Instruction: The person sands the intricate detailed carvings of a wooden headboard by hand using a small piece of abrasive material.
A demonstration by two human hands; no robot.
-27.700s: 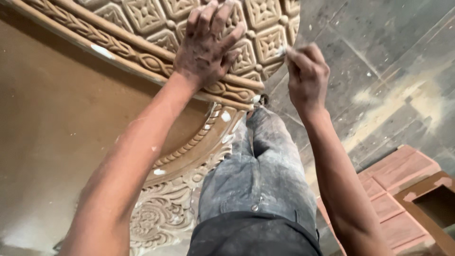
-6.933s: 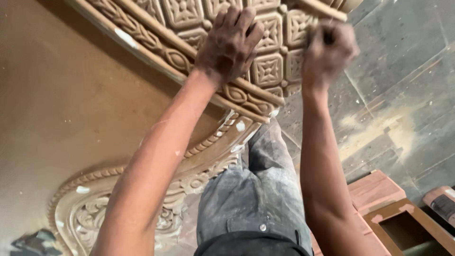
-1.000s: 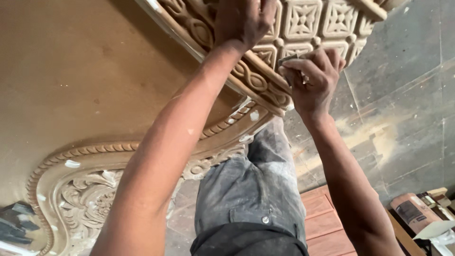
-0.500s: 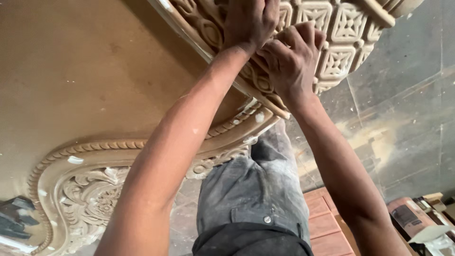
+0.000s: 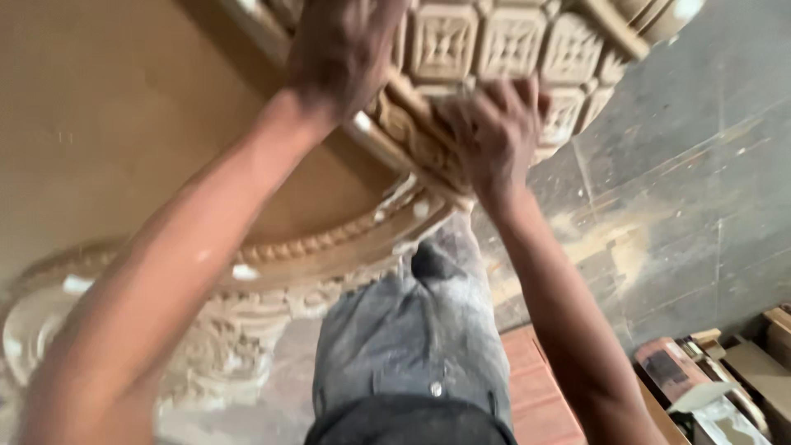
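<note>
**A:** What's in shot?

**B:** Head cam, looking down. A person's two bare hands on a carved wooden panel (image 5: pixel 494 41) — pale tan, w/ rows of square relief blocks along the top edge of the frame. The panel runs from top centre to top right.

**A:** Left hand?

**B:** Left hand (image 5: pixel 346 49) is pressed on the panel's carved border at top centre, arm stretched up from the lower left. It's blurred; can't tell whether the fingers are curled or flat, and nothing shows in it.

**A:** Right hand?

**B:** Right hand (image 5: pixel 494 132) sits just beside it, to the right, fingers spread and laid against the carved edge moulding (image 5: pixel 412 140) below the square blocks. Looks like an open palm on the wood, not a clench. If there's a tool under it, it's hidden.

**A:** Around them?

**B:** A smooth brown board (image 5: pixel 107 124) fills the left side, ringed by a curved beaded moulding (image 5: pixel 313 247) w/ floral carving (image 5: pixel 214 354) at lower left. Below the arms — a leg in dusty grey jeans (image 5: pixel 412 338). Right side is a grey stone floor (image 5: pixel 692 165) w/ sawdust patches. A reddish wooden piece (image 5: pixel 535 387) lies by the leg; small boxes and clutter (image 5: pixel 709 379) at lower right.
</note>
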